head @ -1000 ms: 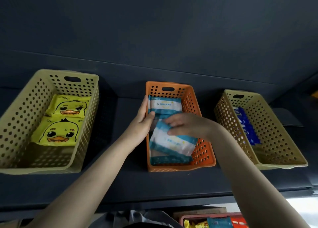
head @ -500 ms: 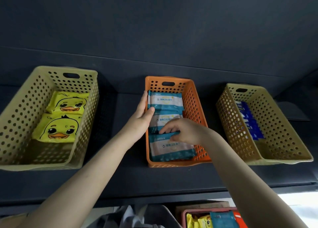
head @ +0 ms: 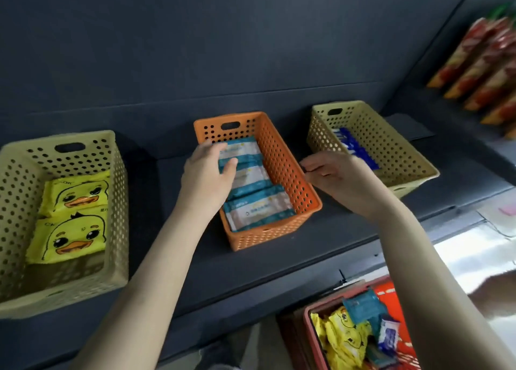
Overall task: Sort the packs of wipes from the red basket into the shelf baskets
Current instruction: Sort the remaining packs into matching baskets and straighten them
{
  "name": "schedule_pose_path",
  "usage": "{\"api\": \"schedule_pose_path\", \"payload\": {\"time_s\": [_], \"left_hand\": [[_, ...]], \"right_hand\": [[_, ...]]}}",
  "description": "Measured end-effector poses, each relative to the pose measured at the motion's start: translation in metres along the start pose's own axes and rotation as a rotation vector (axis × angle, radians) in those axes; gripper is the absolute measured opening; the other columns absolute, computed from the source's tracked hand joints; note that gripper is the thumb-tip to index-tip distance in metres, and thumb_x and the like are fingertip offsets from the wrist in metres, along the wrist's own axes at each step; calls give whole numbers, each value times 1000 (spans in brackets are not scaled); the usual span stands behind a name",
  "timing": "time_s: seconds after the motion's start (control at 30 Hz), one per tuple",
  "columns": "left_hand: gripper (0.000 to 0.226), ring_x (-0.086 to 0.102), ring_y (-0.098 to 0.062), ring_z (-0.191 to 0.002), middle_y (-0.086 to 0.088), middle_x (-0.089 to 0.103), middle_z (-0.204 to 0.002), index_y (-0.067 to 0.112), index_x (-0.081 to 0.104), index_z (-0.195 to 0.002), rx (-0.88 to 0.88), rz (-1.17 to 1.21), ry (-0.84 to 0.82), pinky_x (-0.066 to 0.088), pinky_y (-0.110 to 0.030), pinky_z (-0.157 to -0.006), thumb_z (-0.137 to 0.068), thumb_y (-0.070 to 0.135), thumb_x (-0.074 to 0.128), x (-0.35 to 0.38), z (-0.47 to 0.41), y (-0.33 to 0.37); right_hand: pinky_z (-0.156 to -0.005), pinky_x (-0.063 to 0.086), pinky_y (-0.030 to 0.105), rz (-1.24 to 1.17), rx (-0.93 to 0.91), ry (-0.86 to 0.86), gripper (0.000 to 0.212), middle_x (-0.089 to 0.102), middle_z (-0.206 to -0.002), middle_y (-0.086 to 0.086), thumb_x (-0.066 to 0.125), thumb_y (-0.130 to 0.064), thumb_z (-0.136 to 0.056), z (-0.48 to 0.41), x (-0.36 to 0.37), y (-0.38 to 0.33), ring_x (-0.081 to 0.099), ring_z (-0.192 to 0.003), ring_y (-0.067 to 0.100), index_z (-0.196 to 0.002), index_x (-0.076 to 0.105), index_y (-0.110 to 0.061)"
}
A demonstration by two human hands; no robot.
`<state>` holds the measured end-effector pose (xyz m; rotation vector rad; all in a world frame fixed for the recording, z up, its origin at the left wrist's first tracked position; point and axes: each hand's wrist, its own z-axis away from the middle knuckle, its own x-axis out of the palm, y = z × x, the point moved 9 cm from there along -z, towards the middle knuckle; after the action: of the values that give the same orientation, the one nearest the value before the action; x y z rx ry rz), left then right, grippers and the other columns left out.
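Three teal-and-white wipe packs lie in a row in the orange basket at the middle of the dark shelf. My left hand rests on the far packs, thumb on top, fingers fairly straight over the basket's left wall. My right hand hovers just right of the orange basket, loosely curled and holding nothing. The left beige basket holds two yellow duck packs. Blue packs sit in the right beige basket. The red basket at bottom right holds several mixed packs.
Red snack bags hang on the adjoining shelf at upper right. The dark shelf's front edge runs below the baskets. A bright floor area shows at right.
My right hand has let go of the teal pack and pulled out of the orange basket to its right. My view has swung right and down, showing more of the red basket.
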<state>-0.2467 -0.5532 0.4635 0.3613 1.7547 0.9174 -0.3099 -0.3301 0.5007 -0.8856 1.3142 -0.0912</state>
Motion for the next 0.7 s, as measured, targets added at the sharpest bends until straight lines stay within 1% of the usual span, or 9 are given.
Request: {"api": "schedule_pose_path", "payload": {"time_s": [0.1, 0.17, 0.27, 0.33, 0.43, 0.5, 0.57, 0.67, 0.7], "left_hand": [[38, 39, -17, -135, 0, 45, -145, 17, 50, -136, 250, -37, -37, 31, -34, -113, -99, 26, 48, 12, 23, 62], [35, 43, -17, -130, 1, 49, -141, 17, 53, -133, 389, -72, -82, 34, -33, -110, -99, 25, 49, 32, 49, 103], [31, 51, -20, -121, -1, 55, -134, 14, 59, -126, 513, -39, -155, 41, -37, -103, -96, 21, 53, 79, 101, 147], [31, 52, -19, -118, 1, 56, -132, 15, 59, -126, 545, -35, -204, 41, -34, -101, -96, 21, 54, 117, 145, 166], [35, 48, -9, -120, 8, 51, -135, 19, 53, -132, 439, -2, -413, 33, -18, -99, -98, 23, 51, 191, 216, 167], [38, 45, -6, -123, 10, 48, -136, 20, 50, -135, 353, -27, -570, 28, -13, -98, -98, 25, 51, 246, 260, 150], [40, 45, -10, -127, 6, 48, -139, 19, 49, -137, 245, -68, -682, 31, -17, -101, -97, 27, 52, 294, 294, 126], [40, 52, -17, -122, -4, 54, -135, 13, 51, -135, 28, -51, -794, 39, -24, -99, -96, 23, 55, 339, 335, 89], [39, 53, -19, -121, -4, 56, -133, 11, 51, -134, -40, -45, -823, 41, -26, -98, -96, 22, 56, 350, 346, 77]], "right_hand": [[-73, 44, 0, -4, 52, 127, 23, 67, -101, -8, 67, -14, -87, 46, -29, 28, 63, -86, 2, -110, 68, -17], [-72, 45, 1, -35, 80, 246, 24, 67, -95, -7, 66, -7, -86, 86, -49, 53, 64, -83, 3, -108, 69, -16], [-73, 51, 14, -48, 132, 382, 26, 67, -92, -4, 66, -6, -86, 159, -68, 102, 63, -78, -2, -110, 68, -17], [-78, 54, 26, -86, 205, 394, 27, 68, -95, 2, 67, -8, -87, 212, -72, 140, 65, -79, 8, -112, 67, -15], [-81, 55, 28, -53, 316, 334, 27, 69, -101, 3, 66, -9, -88, 287, -67, 194, 67, -85, 17, -115, 67, -13], [-73, 49, 11, -40, 397, 276, 26, 67, -100, 0, 66, -12, -88, 327, -54, 231, 64, -80, 14, -113, 67, -14], [-67, 44, 7, -54, 488, 219, 24, 68, -99, -1, 67, -14, -87, 359, -36, 269, 62, -76, 12, -110, 68, -15], [-80, 53, 33, -181, 667, 143, 21, 71, -100, 7, 67, -8, -85, 403, -3, 321, 66, -80, 21, -105, 69, -12], [-81, 53, 36, -213, 717, 120, 20, 71, -99, 8, 67, -6, -84, 415, 6, 335, 67, -85, 24, -103, 69, -12]]}}
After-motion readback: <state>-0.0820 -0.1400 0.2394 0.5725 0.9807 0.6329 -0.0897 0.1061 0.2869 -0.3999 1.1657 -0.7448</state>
